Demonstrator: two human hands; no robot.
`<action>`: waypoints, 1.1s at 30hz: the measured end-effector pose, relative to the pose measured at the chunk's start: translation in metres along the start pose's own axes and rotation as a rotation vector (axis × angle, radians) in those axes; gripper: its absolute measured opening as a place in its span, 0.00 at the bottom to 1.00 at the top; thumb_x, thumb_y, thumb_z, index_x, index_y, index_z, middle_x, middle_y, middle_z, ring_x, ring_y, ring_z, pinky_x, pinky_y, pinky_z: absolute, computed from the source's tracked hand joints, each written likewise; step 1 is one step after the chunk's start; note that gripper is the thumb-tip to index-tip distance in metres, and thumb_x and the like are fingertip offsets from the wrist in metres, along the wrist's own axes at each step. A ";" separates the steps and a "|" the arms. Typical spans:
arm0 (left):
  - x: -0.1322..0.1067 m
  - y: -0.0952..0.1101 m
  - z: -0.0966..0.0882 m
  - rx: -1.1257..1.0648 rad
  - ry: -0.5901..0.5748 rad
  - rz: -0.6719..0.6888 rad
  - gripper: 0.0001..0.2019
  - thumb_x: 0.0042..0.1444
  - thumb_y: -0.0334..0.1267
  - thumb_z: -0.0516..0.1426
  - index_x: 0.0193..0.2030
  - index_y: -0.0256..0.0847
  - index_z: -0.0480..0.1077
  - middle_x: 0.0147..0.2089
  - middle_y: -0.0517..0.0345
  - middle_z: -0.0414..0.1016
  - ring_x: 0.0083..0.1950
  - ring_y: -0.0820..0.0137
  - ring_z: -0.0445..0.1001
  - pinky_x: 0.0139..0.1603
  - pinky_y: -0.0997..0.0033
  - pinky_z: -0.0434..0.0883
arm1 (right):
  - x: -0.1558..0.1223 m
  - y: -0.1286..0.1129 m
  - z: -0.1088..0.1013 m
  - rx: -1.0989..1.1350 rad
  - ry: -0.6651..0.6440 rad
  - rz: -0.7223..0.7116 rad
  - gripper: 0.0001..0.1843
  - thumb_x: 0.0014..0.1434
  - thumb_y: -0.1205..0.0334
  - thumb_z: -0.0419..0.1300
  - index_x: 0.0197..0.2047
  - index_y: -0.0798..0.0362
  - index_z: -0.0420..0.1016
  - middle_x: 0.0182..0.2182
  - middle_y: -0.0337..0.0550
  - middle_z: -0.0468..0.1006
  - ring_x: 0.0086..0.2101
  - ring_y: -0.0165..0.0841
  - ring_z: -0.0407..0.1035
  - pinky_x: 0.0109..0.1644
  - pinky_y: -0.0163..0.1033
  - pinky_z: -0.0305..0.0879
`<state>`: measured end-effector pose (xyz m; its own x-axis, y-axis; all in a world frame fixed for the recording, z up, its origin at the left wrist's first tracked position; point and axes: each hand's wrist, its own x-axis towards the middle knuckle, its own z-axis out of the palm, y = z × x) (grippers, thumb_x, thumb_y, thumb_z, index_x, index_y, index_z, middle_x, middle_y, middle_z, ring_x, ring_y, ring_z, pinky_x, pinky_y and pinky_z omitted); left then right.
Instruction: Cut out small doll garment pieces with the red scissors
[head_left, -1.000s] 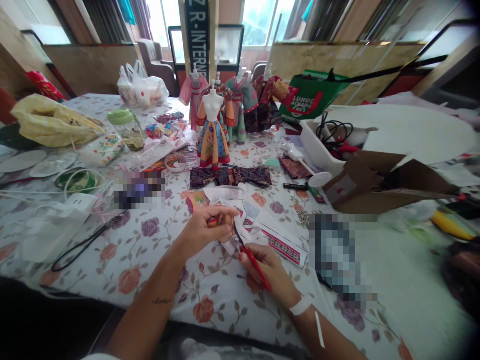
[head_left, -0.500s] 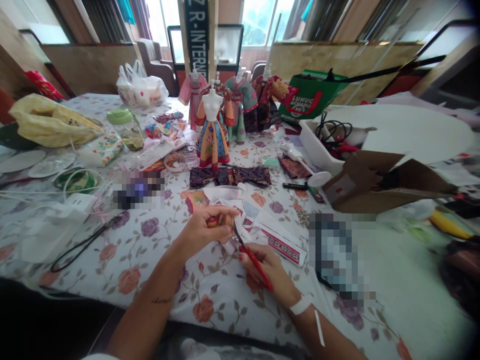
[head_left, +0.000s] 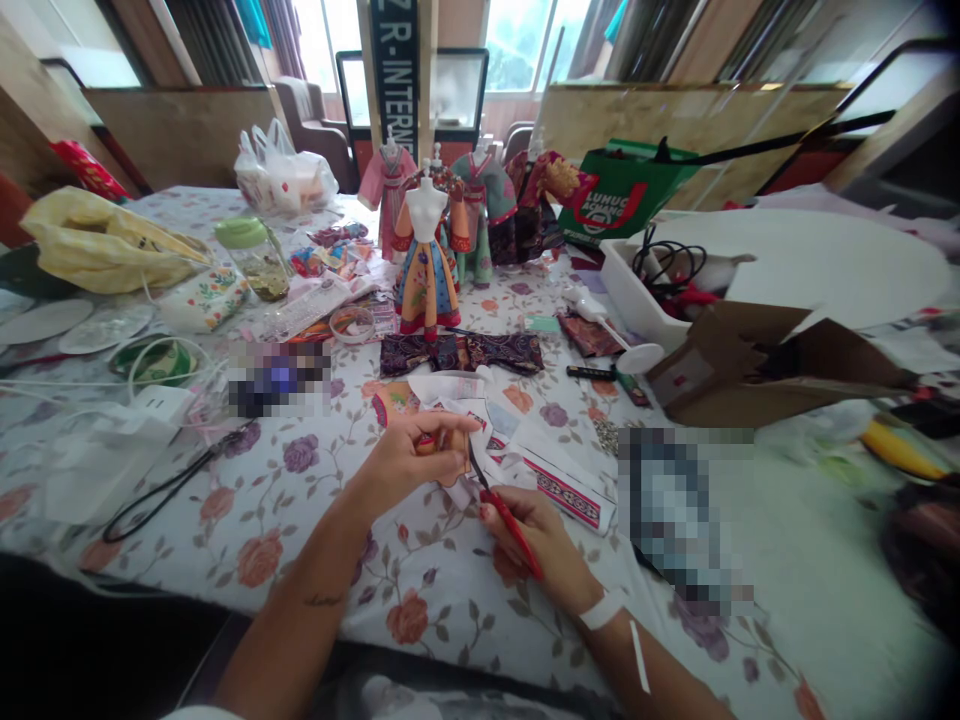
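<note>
My left hand point(head_left: 427, 450) pinches a piece of printed fabric point(head_left: 454, 472) with orange and white areas, partly hidden by the fingers. Red-handled scissors point(head_left: 511, 525) are gripped in my right hand point(head_left: 544, 540). Their dark blades meet the fabric's edge right beside my left fingertips. Under and beyond the hands lie more printed fabric pieces, among them a white strip point(head_left: 574, 497) with a red and black patterned border. Behind them, a dark patterned cloth point(head_left: 502, 353) lies in front of a small dress-form mannequin point(head_left: 426, 260) in an orange and blue skirt.
More dressed mannequins point(head_left: 480, 205) stand at the back. On the right are a brown cardboard box point(head_left: 697, 375), a white bin point(head_left: 634, 300) and a green bag point(head_left: 600, 200). A green-lidded jar point(head_left: 255, 265), white charger point(head_left: 105, 455) and cords lie left on the flowered tablecloth point(head_left: 300, 520).
Very little differs. The scissors and my right hand have shifted slightly, while my left hand keeps its hold on the fabric.
</note>
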<state>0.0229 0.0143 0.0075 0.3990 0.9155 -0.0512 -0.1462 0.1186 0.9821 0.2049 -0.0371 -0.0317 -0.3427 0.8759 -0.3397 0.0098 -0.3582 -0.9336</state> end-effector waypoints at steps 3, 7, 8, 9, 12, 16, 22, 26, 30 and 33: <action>0.000 0.001 0.000 -0.005 0.002 0.003 0.16 0.49 0.32 0.62 0.47 0.37 0.73 0.27 0.62 0.72 0.26 0.77 0.70 0.28 0.78 0.65 | 0.000 0.000 0.000 -0.009 0.000 0.003 0.24 0.52 0.43 0.62 0.21 0.52 0.58 0.10 0.26 0.56 0.10 0.23 0.55 0.12 0.27 0.51; -0.001 0.003 0.001 0.005 0.017 -0.001 0.16 0.48 0.33 0.63 0.46 0.37 0.74 0.27 0.62 0.72 0.27 0.76 0.70 0.28 0.78 0.66 | -0.001 0.000 0.000 -0.014 0.006 0.002 0.25 0.53 0.43 0.62 0.21 0.52 0.57 0.10 0.27 0.56 0.10 0.23 0.56 0.12 0.27 0.50; -0.001 0.003 0.002 0.009 0.023 -0.005 0.16 0.48 0.33 0.63 0.46 0.37 0.74 0.27 0.61 0.72 0.27 0.76 0.70 0.28 0.77 0.66 | -0.001 0.000 0.000 -0.010 0.008 0.001 0.25 0.53 0.43 0.62 0.21 0.52 0.57 0.10 0.27 0.56 0.10 0.23 0.56 0.12 0.27 0.50; -0.001 0.004 0.002 0.011 0.028 -0.010 0.16 0.48 0.34 0.64 0.46 0.36 0.74 0.27 0.61 0.72 0.26 0.75 0.70 0.28 0.77 0.66 | -0.001 0.000 0.000 -0.006 0.009 0.002 0.25 0.53 0.43 0.62 0.21 0.52 0.57 0.10 0.27 0.56 0.10 0.23 0.55 0.12 0.27 0.50; -0.001 0.006 0.002 0.007 0.038 -0.023 0.16 0.47 0.34 0.64 0.45 0.36 0.75 0.25 0.62 0.71 0.26 0.75 0.70 0.28 0.76 0.67 | 0.000 0.000 0.001 0.005 0.015 0.003 0.25 0.52 0.44 0.62 0.21 0.52 0.57 0.10 0.26 0.55 0.10 0.22 0.54 0.12 0.28 0.50; -0.001 0.006 0.002 -0.010 0.048 -0.039 0.17 0.46 0.34 0.64 0.46 0.36 0.75 0.27 0.61 0.72 0.27 0.74 0.71 0.29 0.76 0.67 | -0.001 0.000 0.001 -0.004 0.023 0.009 0.25 0.52 0.43 0.62 0.21 0.52 0.57 0.10 0.26 0.55 0.10 0.23 0.55 0.12 0.28 0.49; -0.002 0.004 0.002 0.035 0.047 -0.055 0.20 0.47 0.34 0.63 0.49 0.36 0.73 0.26 0.62 0.70 0.24 0.77 0.67 0.27 0.77 0.65 | -0.001 -0.001 0.002 0.006 0.016 0.012 0.25 0.51 0.42 0.62 0.21 0.52 0.58 0.10 0.27 0.56 0.10 0.23 0.55 0.12 0.28 0.51; -0.002 0.003 0.000 0.075 0.025 -0.058 0.20 0.49 0.32 0.62 0.51 0.37 0.72 0.28 0.60 0.72 0.27 0.76 0.69 0.29 0.78 0.65 | -0.001 -0.003 0.002 0.016 0.015 0.020 0.25 0.51 0.42 0.62 0.21 0.52 0.57 0.10 0.26 0.56 0.10 0.23 0.54 0.12 0.28 0.52; -0.002 0.002 0.000 0.074 0.007 -0.042 0.19 0.50 0.32 0.62 0.50 0.38 0.72 0.29 0.60 0.72 0.26 0.77 0.69 0.29 0.78 0.65 | -0.001 -0.004 0.002 0.020 0.012 0.011 0.25 0.51 0.42 0.62 0.21 0.52 0.58 0.10 0.26 0.55 0.10 0.23 0.54 0.12 0.28 0.53; -0.002 0.003 0.000 0.066 -0.004 -0.037 0.19 0.49 0.32 0.62 0.50 0.38 0.72 0.29 0.60 0.72 0.26 0.77 0.68 0.28 0.78 0.65 | -0.001 -0.003 0.001 0.024 0.007 0.006 0.25 0.51 0.42 0.62 0.21 0.52 0.58 0.10 0.26 0.56 0.10 0.23 0.54 0.12 0.28 0.52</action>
<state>0.0215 0.0128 0.0101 0.4066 0.9094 -0.0872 -0.0710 0.1266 0.9894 0.2038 -0.0370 -0.0286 -0.3360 0.8760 -0.3459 -0.0110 -0.3709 -0.9286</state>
